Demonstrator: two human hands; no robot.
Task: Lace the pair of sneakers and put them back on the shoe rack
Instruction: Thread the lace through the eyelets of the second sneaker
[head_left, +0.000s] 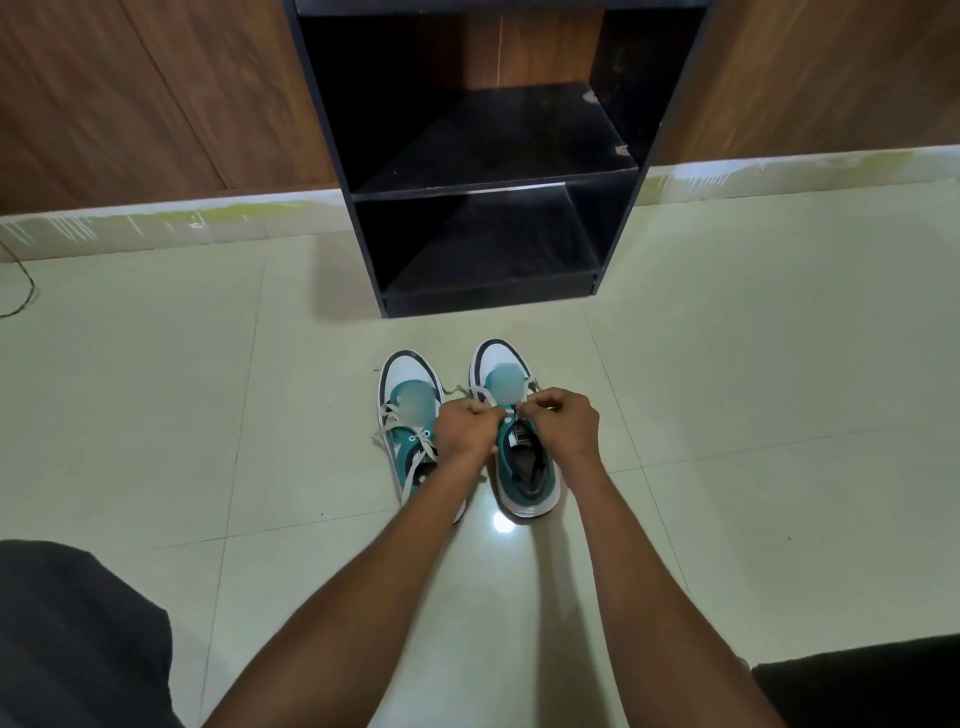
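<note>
Evidently mid-lacing, both the left hand (464, 427) and right hand (563, 422) had fingers pinched on the lace (485, 396) of the right-side sneaker (519, 457) on the floor (753, 415); tightening and knotting probably came next, the left-side sneaker (408, 410) lying loose-laced beside it, the shoe rack (493, 187) just beyond.

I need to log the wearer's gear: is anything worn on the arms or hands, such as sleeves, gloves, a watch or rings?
Nothing shows on them. The left hand and right hand are bare, with no gloves, and no rings that I can make out. Both forearms are uncovered from wrist to the bottom of the picture, with no sleeves, watch or bands. Dark clothing shows only at the lower corners, over the legs.
</note>
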